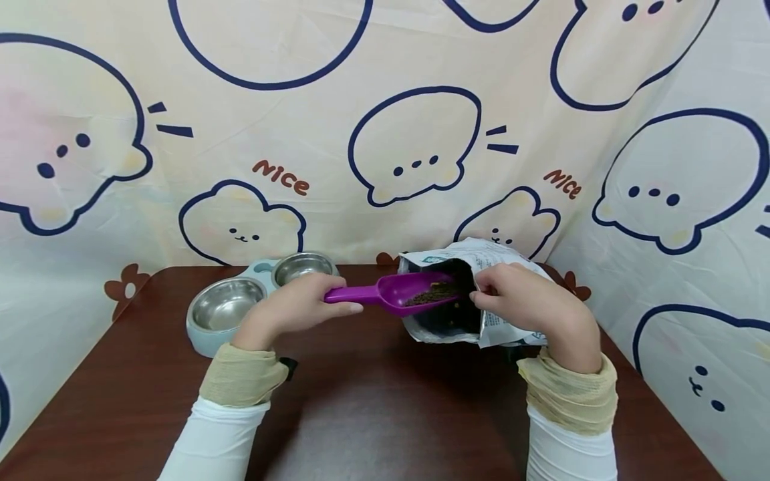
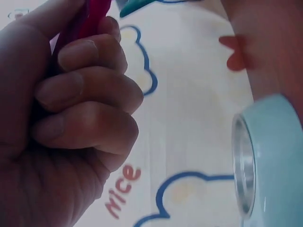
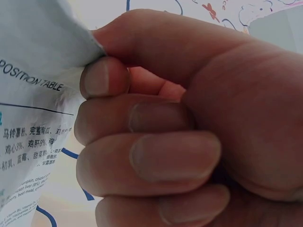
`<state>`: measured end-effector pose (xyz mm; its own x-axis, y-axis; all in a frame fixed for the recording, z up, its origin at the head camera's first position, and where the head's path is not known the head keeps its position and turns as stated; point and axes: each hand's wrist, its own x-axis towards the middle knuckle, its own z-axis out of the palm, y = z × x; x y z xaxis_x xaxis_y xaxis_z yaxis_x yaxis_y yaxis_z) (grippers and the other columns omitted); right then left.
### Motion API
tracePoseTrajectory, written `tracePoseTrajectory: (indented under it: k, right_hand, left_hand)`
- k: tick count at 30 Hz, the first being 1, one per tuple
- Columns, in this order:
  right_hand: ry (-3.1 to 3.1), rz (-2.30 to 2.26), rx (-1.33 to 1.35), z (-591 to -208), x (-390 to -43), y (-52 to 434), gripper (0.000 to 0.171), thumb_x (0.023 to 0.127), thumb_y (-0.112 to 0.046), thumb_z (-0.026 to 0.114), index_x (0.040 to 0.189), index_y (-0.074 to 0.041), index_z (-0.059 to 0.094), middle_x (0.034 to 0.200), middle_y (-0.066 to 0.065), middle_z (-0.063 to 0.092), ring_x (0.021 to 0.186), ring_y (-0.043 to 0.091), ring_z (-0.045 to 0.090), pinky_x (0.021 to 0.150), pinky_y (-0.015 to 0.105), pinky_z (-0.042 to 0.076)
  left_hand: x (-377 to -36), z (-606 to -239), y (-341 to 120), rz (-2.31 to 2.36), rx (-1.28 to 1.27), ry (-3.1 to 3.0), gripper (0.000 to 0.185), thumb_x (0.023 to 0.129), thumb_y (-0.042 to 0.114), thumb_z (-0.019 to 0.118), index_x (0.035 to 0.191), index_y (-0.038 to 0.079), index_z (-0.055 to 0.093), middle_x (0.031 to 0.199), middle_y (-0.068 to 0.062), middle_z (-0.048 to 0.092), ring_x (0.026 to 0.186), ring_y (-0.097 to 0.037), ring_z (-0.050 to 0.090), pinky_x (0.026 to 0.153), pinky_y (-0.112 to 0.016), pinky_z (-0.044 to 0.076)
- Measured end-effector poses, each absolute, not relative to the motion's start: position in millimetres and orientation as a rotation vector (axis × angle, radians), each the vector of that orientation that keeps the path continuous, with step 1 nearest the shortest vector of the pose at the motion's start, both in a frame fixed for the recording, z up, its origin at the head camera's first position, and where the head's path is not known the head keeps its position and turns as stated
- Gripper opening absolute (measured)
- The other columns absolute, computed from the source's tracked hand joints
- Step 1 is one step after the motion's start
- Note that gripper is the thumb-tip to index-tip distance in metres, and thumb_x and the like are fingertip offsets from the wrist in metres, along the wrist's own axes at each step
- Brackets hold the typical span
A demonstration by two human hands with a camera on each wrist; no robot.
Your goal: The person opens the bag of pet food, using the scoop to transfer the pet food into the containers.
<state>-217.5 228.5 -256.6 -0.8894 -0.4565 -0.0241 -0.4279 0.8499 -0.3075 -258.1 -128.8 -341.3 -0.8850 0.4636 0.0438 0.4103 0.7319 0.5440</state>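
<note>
Left hand (image 1: pixel 295 304) grips the handle of a purple plastic scoop (image 1: pixel 397 294); the left wrist view shows its fingers (image 2: pixel 90 85) curled tight around the handle, fully closed on it. The scoop bowl sits at the mouth of a white printed paper feed bag (image 1: pixel 475 294), carrying a small load of dark brown kibble (image 1: pixel 430 295). The bag stands toward the counter's back edge, right of centre, its mouth tipped toward the person.

Right hand (image 1: pixel 529 300) pinches the torn edge of the bag mouth. The right wrist view shows thumb and forefinger closed on the paper, and the remaining fingers (image 3: pixel 165 156) curled into the palm.

A pale blue double pet feeder with two steel bowls (image 1: pixel 234 304) rests near the back-left part of the dark brown wooden counter (image 1: pixel 385 414), just beyond the left hand. Both bowls look empty.

Judgement: the scooping step is in hand, with the scoop loaded and at the bag opening. The next move likely calls for lifting the scoop clear of the paper, keeping it level, carrying it left across to a steel bowl, then tipping. Main risk: kibble spilling off the shallow load in transit.
</note>
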Motion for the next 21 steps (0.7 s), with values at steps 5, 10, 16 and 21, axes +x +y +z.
tracePoseTrajectory:
  k: [5, 10, 16, 21]
  right_hand:
    - [2.918, -0.48, -0.699, -256.9, -217.1, 229.0, 0.023, 0.106, -0.018, 0.065, 0.084, -0.013, 0.068, 0.068, -0.001, 0.048, 0.07, 0.015, 0.052, 0.065, 0.029, 0.043]
    - [2.916, -0.485, -0.695, -256.7, -216.8, 228.7, 0.021, 0.106, -0.017, 0.065, 0.085, -0.012, 0.07, 0.068, 0.0, 0.049, 0.071, 0.015, 0.052, 0.065, 0.029, 0.044]
    - [2.918, -0.491, -0.7, -256.5, -216.5, 229.4, 0.022, 0.106, -0.017, 0.065, 0.085, -0.012, 0.07, 0.068, 0.0, 0.048, 0.07, 0.015, 0.052, 0.065, 0.029, 0.044]
    - [2.918, -0.491, -0.704, -256.6, -216.8, 229.4, 0.022, 0.105, -0.016, 0.065, 0.084, -0.012, 0.069, 0.067, -0.001, 0.047, 0.07, 0.015, 0.052, 0.065, 0.029, 0.043]
  left_hand:
    - [-258.2, -339.3, -149.5, 0.891, 0.708, 2.845, 0.031, 0.1, 0.046, 0.078, 0.091, 0.017, 0.07, 0.071, 0.001, 0.059, 0.066, -0.016, 0.054, 0.066, -0.032, 0.045]
    - [-257.5, -338.4, -171.3, 0.932, 0.708, 2.836, 0.029, 0.099, 0.044, 0.078, 0.09, 0.018, 0.069, 0.07, 0.001, 0.059, 0.066, -0.016, 0.055, 0.065, -0.029, 0.046]
    - [-255.5, -336.6, -194.0, 0.956, 0.631, 2.873, 0.03, 0.098, 0.047, 0.078, 0.094, 0.018, 0.074, 0.075, 0.0, 0.063, 0.073, -0.018, 0.056, 0.066, -0.031, 0.046]
    - [-255.1, -339.1, -216.9, 0.924, 0.469, 2.913, 0.043, 0.099, 0.058, 0.074, 0.104, 0.016, 0.077, 0.081, -0.002, 0.063, 0.078, -0.019, 0.054, 0.066, -0.032, 0.044]
